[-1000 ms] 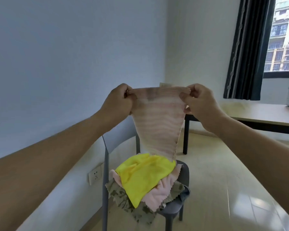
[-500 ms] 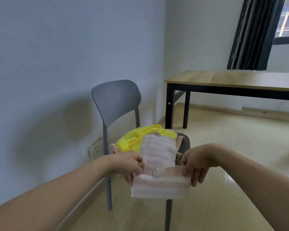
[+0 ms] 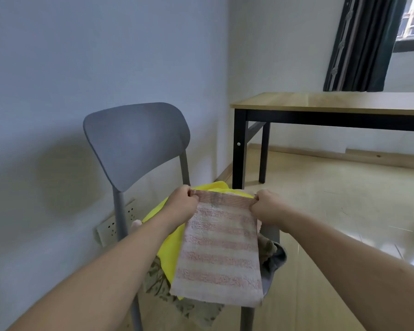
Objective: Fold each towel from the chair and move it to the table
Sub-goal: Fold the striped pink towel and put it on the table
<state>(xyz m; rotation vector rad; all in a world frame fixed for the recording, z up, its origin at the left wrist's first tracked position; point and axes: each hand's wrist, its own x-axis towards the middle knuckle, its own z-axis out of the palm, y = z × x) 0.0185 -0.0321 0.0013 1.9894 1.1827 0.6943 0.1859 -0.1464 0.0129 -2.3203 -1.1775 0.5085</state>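
Crowding chair (image 3: 134, 144): yellow towel (image 3: 169, 247)

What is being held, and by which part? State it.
The pink-and-cream striped terry towel, pinched at its two top corners: left hand on the left corner, right hand on the right.

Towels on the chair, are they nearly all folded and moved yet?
Not nearly. The table shows no towels in view. Left hand and right hand pinch the top corners of the pink striped towel, mid-fold. The yellow towel and crumpled patterned ones wait on the chair.
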